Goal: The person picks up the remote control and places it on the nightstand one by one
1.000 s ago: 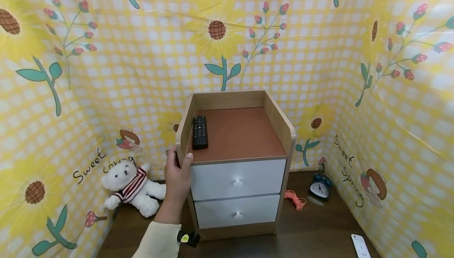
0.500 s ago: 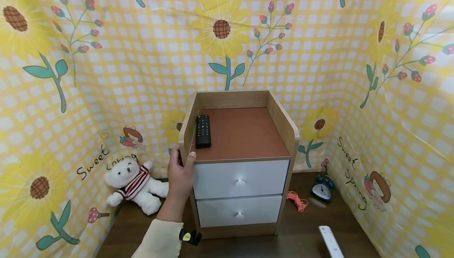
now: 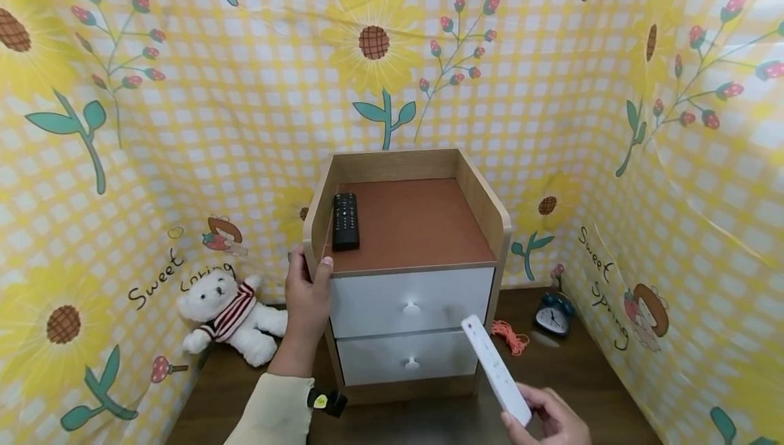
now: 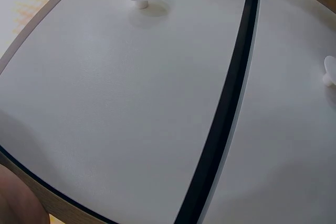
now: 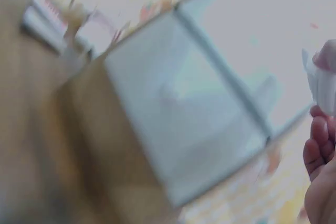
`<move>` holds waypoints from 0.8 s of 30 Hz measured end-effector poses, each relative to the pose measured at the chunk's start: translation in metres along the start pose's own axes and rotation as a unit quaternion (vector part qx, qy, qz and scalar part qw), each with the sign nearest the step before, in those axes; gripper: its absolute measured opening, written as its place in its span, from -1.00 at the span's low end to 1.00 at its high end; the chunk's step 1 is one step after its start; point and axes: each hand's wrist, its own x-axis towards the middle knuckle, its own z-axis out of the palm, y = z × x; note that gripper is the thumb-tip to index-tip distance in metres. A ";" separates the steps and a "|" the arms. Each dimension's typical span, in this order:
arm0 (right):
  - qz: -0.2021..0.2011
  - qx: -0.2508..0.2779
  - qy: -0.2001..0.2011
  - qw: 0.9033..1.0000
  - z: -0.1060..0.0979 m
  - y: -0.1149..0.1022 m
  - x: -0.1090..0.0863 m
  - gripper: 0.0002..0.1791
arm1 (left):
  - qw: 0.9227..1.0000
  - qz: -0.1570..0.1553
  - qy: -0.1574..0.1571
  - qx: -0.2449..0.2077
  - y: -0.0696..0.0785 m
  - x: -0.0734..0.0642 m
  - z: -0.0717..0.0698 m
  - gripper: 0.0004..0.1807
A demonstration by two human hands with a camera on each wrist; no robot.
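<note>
Head view: your right hand (image 3: 551, 421) has the white remote (image 3: 497, 371) pinched at its near end, thumb on one side and fingers curled on the other, the far end angled up toward the drawers. The remote is in the air in front of the cabinet (image 3: 410, 392), at its right; whether its tip touches the lower drawer (image 3: 372, 363) you cannot tell from here. The right wrist view is blurred, but it too shows your fingers closed around the remote.

Your left hand (image 3: 309, 301) grips the front edge of the cabinet's left side, thumb on the inner side and fingers around the outside, seemingly to steady it.

Just inside that side, the black remote (image 3: 346, 222) lies flat on the brown top (image 3: 422, 224), with bare surface to its right. Both the upper drawer (image 3: 372, 309) and the lower one look closed.

As far as you can judge, the work is partway along: the black remote rests in place, while the white one is picked up and not yet set down.

Farther out on the table (image 3: 588, 397), you have the teddy bear (image 3: 229, 319) at left, and the orange cord (image 3: 510, 337) and alarm clock (image 3: 553, 317) at right.
</note>
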 end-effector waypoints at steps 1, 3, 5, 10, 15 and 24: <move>0.003 -0.010 0.052 0.999 0.010 -0.017 0.001 -0.49 | 1.000 0.000 0.001 0.001 0.000 0.000 0.000 -0.50; -0.001 -0.004 0.059 0.998 0.020 -0.041 0.013 -0.50 | 1.000 -0.001 0.001 0.001 0.001 0.000 0.000 -0.51; -0.027 -0.016 0.051 0.998 0.028 -0.058 0.026 -0.51 | 1.000 -0.003 0.001 0.002 0.001 0.000 0.000 -0.51; -0.063 -0.068 0.033 0.995 0.049 -0.091 0.068 -0.58 | 1.000 -0.002 0.001 -0.012 0.001 0.002 0.001 -0.50; -0.093 -0.104 0.026 0.990 0.074 -0.120 0.113 -0.60 | 1.000 -0.009 0.002 -0.017 0.002 0.004 0.001 -0.50; -0.058 -0.209 -0.021 0.976 0.123 -0.158 0.176 -0.55 | 1.000 -0.015 0.011 0.004 0.003 0.001 0.002 -0.51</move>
